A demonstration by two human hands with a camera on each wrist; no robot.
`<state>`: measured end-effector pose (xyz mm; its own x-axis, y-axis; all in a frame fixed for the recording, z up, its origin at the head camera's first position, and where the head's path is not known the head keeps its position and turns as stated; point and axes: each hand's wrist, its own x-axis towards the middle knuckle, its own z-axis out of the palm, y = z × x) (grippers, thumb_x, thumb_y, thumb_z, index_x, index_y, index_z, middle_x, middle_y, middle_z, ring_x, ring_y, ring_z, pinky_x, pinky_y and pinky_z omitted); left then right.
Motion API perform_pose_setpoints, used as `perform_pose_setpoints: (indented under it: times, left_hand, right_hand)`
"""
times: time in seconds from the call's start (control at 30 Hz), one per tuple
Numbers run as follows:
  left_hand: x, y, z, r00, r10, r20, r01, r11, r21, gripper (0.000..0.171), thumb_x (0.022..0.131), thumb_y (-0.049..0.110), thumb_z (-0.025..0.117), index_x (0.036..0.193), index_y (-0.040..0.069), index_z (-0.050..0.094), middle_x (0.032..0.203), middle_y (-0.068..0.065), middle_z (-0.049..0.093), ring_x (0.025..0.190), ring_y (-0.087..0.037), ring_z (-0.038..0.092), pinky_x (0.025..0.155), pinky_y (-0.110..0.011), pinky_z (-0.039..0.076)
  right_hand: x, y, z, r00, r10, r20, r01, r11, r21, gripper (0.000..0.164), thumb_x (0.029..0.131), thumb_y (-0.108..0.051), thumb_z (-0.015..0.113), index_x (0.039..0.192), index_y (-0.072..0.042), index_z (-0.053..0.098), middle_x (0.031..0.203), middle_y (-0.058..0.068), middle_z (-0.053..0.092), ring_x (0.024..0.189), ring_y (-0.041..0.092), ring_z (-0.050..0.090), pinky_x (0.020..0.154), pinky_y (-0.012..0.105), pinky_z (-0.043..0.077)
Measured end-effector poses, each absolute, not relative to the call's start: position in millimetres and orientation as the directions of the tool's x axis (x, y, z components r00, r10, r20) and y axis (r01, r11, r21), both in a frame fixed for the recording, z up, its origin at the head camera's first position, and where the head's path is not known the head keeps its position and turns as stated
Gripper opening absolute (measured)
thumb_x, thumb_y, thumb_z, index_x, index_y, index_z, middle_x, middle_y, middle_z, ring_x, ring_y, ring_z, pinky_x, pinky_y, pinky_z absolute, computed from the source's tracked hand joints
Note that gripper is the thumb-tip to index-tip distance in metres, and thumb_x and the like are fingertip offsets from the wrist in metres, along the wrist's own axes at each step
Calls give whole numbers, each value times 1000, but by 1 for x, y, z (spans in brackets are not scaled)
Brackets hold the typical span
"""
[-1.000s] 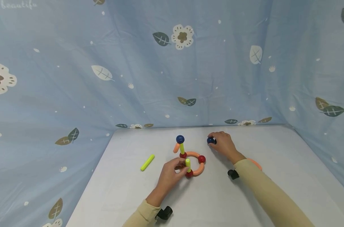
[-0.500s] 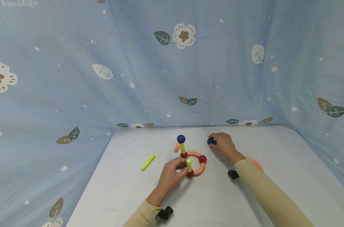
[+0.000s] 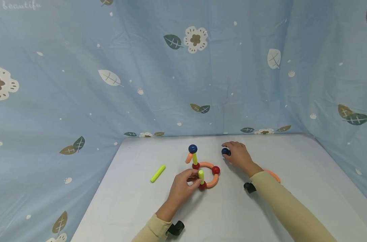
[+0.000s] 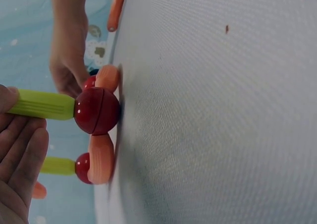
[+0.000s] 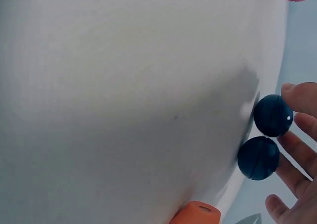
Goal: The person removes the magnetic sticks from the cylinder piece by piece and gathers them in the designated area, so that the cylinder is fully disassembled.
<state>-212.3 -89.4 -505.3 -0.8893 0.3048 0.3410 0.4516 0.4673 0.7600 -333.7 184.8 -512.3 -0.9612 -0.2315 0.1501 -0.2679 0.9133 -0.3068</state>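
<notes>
My left hand (image 3: 183,185) pinches an upright yellow-green rod (image 3: 201,176) between thumb and fingers. This rod stands on a red ball (image 4: 97,110), part of a ring of red balls and curved orange rods (image 3: 213,181) on the table. Behind it, a second upright yellow-green rod (image 3: 194,159) carries a blue ball (image 3: 192,149), with a short orange piece (image 3: 188,158) beside it. My right hand (image 3: 239,155) curls thumb and fingers round a blue ball (image 5: 273,115) at the back. Against that ball sits another blue ball (image 5: 258,158), mostly hidden in the head view.
A loose yellow-green rod (image 3: 157,173) lies left of the ring on the white table (image 3: 125,201). Partly covered by the right sleeve is a curved orange rod (image 3: 272,175). A blue patterned curtain (image 3: 159,84) hangs behind the table.
The blue ball at my right hand has shifted slightly toward me, and the fingers there are spread a little wider. My left hand and the ring stay in place.
</notes>
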Motion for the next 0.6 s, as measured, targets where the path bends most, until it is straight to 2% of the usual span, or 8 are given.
perform_pose_setpoints:
  times: [0.27,0.37,0.6]
  left_hand:
    - [-211,-91,-504,-880,307,363,471,461,752,19,92,12,76,111,12,71,105,3,71,96,-10,69,83,-24,58]
    - [-211,-91,-504,-878,308,366,474,458,752,19,92,12,76,111,12,71,105,2,71,95,-11,69,83,-25,58]
    - [-212,-91,-505,-877,311,366,476,458,751,20,92,11,76,111,12,71,105,2,72,95,-12,70,83,-25,58]
  right_hand:
    - [-327,180,-507,-939,-262,221,-326,883,-337,46,91,-25,77,134,-10,64,134,16,62,128,39,53,113,61,33]
    - [-323,175,-502,-920,-283,271,-369,859,-355,46,91,-23,78,133,-10,64,132,15,63,126,38,55,111,59,37]
    - [-309,149,-473,-893,-325,310,-443,754,-485,47,93,-20,76,136,-9,62,134,12,62,122,34,58,103,54,48]
